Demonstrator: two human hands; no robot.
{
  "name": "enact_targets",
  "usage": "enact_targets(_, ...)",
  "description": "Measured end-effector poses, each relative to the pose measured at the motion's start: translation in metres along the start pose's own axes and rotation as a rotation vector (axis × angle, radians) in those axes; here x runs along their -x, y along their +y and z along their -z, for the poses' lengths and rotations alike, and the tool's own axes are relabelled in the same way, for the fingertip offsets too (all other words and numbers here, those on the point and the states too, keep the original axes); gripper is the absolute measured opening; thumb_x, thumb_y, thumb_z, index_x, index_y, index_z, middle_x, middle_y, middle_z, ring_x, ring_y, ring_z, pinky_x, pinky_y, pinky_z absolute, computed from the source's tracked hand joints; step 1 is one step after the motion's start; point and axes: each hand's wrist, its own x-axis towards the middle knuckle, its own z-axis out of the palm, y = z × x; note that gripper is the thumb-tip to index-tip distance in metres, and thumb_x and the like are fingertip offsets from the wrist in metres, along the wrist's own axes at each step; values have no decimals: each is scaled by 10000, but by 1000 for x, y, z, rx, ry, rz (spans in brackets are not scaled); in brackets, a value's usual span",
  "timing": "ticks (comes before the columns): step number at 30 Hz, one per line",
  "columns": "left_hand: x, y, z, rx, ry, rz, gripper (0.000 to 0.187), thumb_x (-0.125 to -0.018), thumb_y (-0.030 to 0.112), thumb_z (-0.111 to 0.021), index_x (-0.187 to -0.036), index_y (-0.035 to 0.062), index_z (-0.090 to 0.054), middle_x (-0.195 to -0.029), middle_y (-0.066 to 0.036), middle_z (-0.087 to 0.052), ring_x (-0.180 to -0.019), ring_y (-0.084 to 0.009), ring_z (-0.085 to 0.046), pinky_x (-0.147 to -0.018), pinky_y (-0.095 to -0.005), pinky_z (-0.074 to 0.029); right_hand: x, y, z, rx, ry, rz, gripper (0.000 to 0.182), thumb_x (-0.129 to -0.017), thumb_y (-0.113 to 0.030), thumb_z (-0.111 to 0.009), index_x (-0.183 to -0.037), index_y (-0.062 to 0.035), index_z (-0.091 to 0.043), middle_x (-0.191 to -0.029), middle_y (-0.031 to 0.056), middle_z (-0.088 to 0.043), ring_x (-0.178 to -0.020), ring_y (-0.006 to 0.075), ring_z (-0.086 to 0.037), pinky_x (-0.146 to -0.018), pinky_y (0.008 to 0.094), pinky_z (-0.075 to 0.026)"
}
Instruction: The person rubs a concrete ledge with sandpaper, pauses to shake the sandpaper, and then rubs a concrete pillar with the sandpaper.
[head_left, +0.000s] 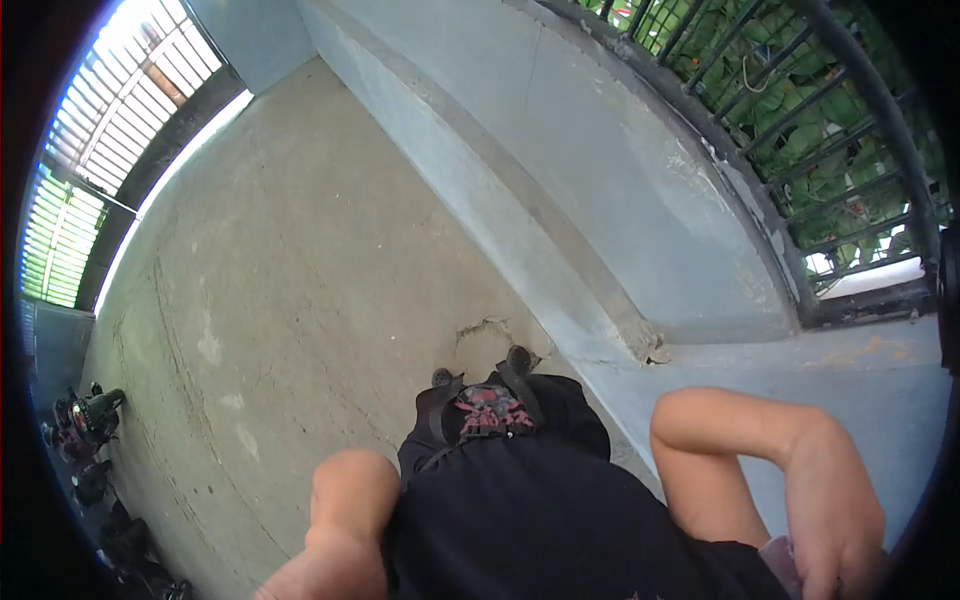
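Note:
My right hand point(840, 550) is bent back toward my body at the lower right, with its fingers curled down and partly cut off by the bottom edge. Against those fingers lies a pinkish-grey piece point(780, 563), beside my black shirt point(530, 520); what it is I cannot make out. At the bottom left, my left hand point(325, 578) runs out of view, its fingers hidden. Below my shirt are dark shorts point(495, 408) with a red and grey print, and dark shoes point(518, 358) on the floor.
A worn concrete floor point(300, 260) stretches ahead, cracked near my feet. Along the right runs a blue-grey wall point(600, 170) with a ledge and a barred window point(800, 130) showing leaves. A metal gate point(140, 100) stands far left; motorcycles point(95, 420) line the left side.

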Motion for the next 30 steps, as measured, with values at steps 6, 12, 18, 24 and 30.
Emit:
enact_targets(6, 63, 42, 19, 138, 72, 575, 96, -775, 159, -491, -750, 67, -488, -636, -41, -508, -525, -142, -461, -516, -268, -369, 13, 9, -21, 136, 447, 209, 281, -717, 60, -404, -846, -69, -617, -912, 50, -538, -834, 188, -499, -632, 318, -449)
enact_targets(12, 139, -33, 38, 210, -317, 1401, 225, -782, 208, -516, -913, 25, -504, -837, -104, -544, -692, -214, -522, -615, -329, -419, 116, -10, -43, -49, 728, -723, 171, -687, -165, -544, -749, -6, -540, -889, 188, -555, -811, 316, -515, -709, 446, -378)
enact_targets(18, 253, -1, 22, 347, -1022, 1884, 327, -714, 238, -524, -944, 11, -477, -843, -109, -513, -783, -233, -499, -697, -340, -406, 202, 30, -54, -426, 683, -1004, 488, -597, -228, -661, -991, 1, -486, -1088, 196, -477, -987, 265, -467, -844, 357, -342)
enact_targets(24, 240, 9, 13, 46, -1161, 1526, 289, -744, 245, -480, -930, 24, -462, -853, -137, -507, -807, -310, -514, -671, -393, -415, 227, 13, -62, -393, 667, -1842, 387, -626, 0, -602, -974, 16, -434, -967, 108, -565, -861, 171, -545, -842, 294, -363)
enact_targets(30, 289, -3, 12, -7, -1291, 1512, 280, -843, 297, -389, -891, 29, -454, -838, -164, -538, -779, -345, -534, -655, -422, -424, 251, 24, -102, -552, 650, -1598, 381, -651, -25, -570, -1011, 2, -448, -960, 90, -561, -935, 159, -507, -870, 286, -345)
